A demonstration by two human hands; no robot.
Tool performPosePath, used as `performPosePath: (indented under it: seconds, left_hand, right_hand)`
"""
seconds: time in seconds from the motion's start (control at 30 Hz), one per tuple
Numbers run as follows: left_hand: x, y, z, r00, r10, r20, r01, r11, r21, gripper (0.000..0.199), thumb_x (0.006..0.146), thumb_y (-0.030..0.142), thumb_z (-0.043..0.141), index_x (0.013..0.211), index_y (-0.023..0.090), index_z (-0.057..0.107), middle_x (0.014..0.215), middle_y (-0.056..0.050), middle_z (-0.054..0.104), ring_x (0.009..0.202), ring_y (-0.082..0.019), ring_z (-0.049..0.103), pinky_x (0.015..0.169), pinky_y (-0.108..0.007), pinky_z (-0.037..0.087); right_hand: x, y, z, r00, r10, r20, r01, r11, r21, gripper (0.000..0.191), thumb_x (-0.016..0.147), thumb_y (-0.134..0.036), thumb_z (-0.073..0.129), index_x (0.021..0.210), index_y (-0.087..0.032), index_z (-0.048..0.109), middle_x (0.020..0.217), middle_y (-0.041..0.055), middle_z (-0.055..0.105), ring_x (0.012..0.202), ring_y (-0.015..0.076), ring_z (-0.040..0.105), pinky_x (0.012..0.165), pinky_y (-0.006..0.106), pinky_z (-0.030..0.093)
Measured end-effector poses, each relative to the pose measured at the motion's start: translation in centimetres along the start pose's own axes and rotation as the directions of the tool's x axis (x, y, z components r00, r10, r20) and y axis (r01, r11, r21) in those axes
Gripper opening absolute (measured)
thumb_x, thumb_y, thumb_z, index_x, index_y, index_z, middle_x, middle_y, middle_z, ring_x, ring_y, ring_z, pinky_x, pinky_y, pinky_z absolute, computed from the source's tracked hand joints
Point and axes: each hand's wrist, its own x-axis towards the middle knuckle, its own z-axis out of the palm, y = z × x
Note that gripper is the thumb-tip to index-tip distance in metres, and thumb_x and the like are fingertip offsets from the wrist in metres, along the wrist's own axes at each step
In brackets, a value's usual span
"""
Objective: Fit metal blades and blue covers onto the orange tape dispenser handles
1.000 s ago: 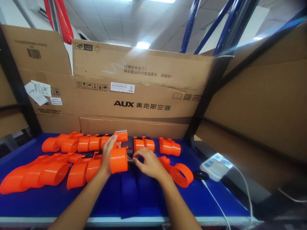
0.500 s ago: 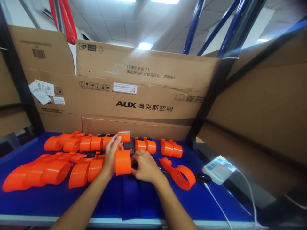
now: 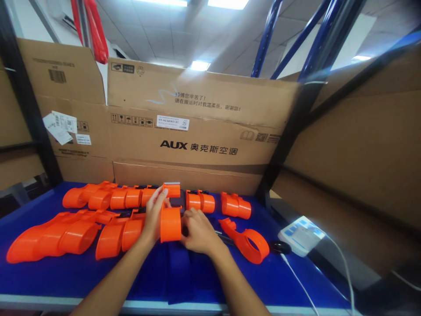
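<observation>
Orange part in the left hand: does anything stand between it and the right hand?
Nothing visible does: the right hand is right beside the ring end of the orange part, though its curled fingers hide whether they touch.

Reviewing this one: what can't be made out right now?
All in the head view:
What the right hand holds, if anything: hidden by its curled fingers.
Dark rod: left end hidden behind the right wrist.
Central white label: fine print too small.
Front white cable: lower end cut off by the bottom edge.

L hand (image 3: 155, 215) upright, gripping, R hand (image 3: 199, 230) w/ fingers (image 3: 194, 216) curled, forearms (image 3: 120, 272) angled inward
</observation>
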Motion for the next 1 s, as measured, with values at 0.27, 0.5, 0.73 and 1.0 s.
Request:
performPosePath:
  seconds: [0.27, 0.5, 0.73, 1.0]
  left_hand:
    - [-0.1, 0.3, 0.0, 1.000, -0.004, 0.022, 0.003, 0.999, 0.050, 0.057, 0.074, 0.059, 0.074, 0.110, 0.016, 0.064, 0.057, 0.005, 0.053, 0.051, -0.010, 0.046, 0.052, -0.021, 0.037]
    - [-0.2, -0.2, 0.2, 0.999, -0.046, 0.021, 0.045, 0.997, 0.070, 0.067, 0.073, 0.058, 0.075, 0.123, 0.016, 0.061, 0.057, 0.005, 0.058, 0.050, -0.011, 0.050, 0.053, -0.021, 0.038]
    - [-0.3, -1.2, 0.5, 0.991, -0.059, 0.120, 0.036, 0.982, 0.183, 0.077, 0.077, 0.053, 0.073, 0.140, 0.014, 0.051, 0.062, 0.000, 0.067, 0.059, -0.017, 0.063, 0.065, -0.027, 0.046]
    - [-1.1, -1.2, 1.0, 0.946, -0.098, 0.309, 0.008, 0.960, 0.279, 0.067, 0.080, 0.045, 0.071, 0.137, 0.015, 0.053, 0.062, -0.001, 0.068, 0.062, -0.021, 0.067, 0.071, -0.031, 0.048]
  right_hand:
    - [-0.4, 1.1, -0.3, 0.988, 0.126, -0.090, -0.108, 0.977, 0.184, 0.014, 0.088, -0.033, 0.065, 0.089, -0.019, 0.066, 0.087, 0.0046, 0.068, 0.081, 0.0186, 0.060, 0.073, 0.029, 0.042]
    - [-0.7, 2.7, -0.8, 0.867, 0.240, -0.436, -0.076, 0.930, 0.361, 0.020, 0.092, -0.033, 0.059, 0.107, -0.022, 0.066, 0.100, 0.0078, 0.072, 0.087, 0.0219, 0.065, 0.077, 0.033, 0.051]
    - [-0.9, 2.5, -1.5, 0.641, 0.364, -0.676, -0.065, 0.903, 0.424, 0.028, 0.092, -0.035, 0.062, 0.117, -0.022, 0.067, 0.099, 0.0085, 0.071, 0.086, 0.0232, 0.064, 0.080, 0.038, 0.053]
    - [-0.8, 1.8, -1.7, 0.712, 0.241, -0.659, 0.060, 0.915, 0.400, 0.020, 0.095, -0.031, 0.060, 0.113, -0.025, 0.068, 0.111, 0.0083, 0.072, 0.104, 0.0251, 0.064, 0.093, 0.042, 0.051]
